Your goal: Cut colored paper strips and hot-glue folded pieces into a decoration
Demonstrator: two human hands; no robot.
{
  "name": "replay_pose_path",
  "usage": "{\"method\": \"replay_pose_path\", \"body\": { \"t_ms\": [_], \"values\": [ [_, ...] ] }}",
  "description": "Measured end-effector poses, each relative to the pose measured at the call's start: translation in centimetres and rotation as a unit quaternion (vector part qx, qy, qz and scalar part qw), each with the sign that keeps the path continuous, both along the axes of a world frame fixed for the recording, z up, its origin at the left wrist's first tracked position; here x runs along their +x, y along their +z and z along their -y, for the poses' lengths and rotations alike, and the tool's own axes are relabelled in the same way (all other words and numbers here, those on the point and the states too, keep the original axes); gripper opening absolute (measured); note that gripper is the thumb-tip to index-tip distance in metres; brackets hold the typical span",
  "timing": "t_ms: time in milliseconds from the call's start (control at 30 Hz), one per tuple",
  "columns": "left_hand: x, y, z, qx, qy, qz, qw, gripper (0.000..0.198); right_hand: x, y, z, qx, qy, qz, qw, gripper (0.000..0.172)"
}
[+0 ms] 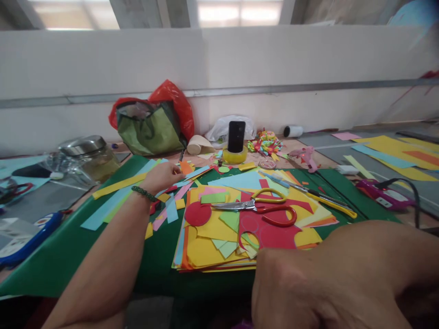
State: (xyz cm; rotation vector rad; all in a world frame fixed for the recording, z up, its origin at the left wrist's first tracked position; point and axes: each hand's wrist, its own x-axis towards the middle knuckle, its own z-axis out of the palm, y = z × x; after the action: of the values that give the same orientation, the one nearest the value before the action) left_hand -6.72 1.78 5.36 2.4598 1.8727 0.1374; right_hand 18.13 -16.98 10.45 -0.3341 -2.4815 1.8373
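Note:
My left hand [163, 176] reaches out across the green mat [113, 237] with its fingers closed on a small orange paper piece [186, 167] among loose coloured strips. A green bead bracelet [144, 193] is on that wrist. My right hand [291, 288] rests close to the camera at the near edge, below a stack of coloured paper sheets [219, 237]; its fingers are hidden. Scissors with one yellow and one red handle [264, 208] lie on the stack, next to a red paper circle [198, 214].
A black phone [236, 136] stands in a yellow tape roll [235, 156]. At the back are a red and green bag [151, 121], a glass jar [91, 157], a pink glue gun [306, 156], and at right a purple device with cable [386, 194]. A yellow-handled cutter [329, 203] lies right of the stack.

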Motion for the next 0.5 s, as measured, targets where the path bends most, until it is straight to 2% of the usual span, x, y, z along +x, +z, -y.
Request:
{"method": "replay_pose_path", "body": {
  "t_ms": [100, 200, 367, 433, 500],
  "values": [
    [0.1, -0.1, 0.0, -0.008, -0.001, 0.008, 1.0, 0.035, 0.2, -0.2, -0.3, 0.035, -0.018, 0.031, 0.999, 0.044],
    [0.1, -0.2, 0.0, -0.014, 0.003, 0.006, 1.0, 0.036, 0.5, -1.4, -1.2, 0.09, -0.023, 0.063, 0.994, 0.035],
    [-0.1, -0.5, -0.2, -0.008, -0.001, 0.004, 1.0, 0.038, 1.2, -3.0, -3.3, 0.206, -0.049, 0.137, 0.968, 0.016],
    [-0.2, -0.6, -0.3, -0.002, -0.003, 0.003, 1.0, 0.039, 1.3, -3.0, -3.7, 0.209, -0.063, 0.102, 0.971, 0.014],
    [-0.2, -0.7, -0.4, 0.004, -0.008, -0.004, 1.0, 0.041, 1.6, -2.7, -3.3, 0.185, -0.092, 0.013, 0.978, 0.02]
  ]
}}
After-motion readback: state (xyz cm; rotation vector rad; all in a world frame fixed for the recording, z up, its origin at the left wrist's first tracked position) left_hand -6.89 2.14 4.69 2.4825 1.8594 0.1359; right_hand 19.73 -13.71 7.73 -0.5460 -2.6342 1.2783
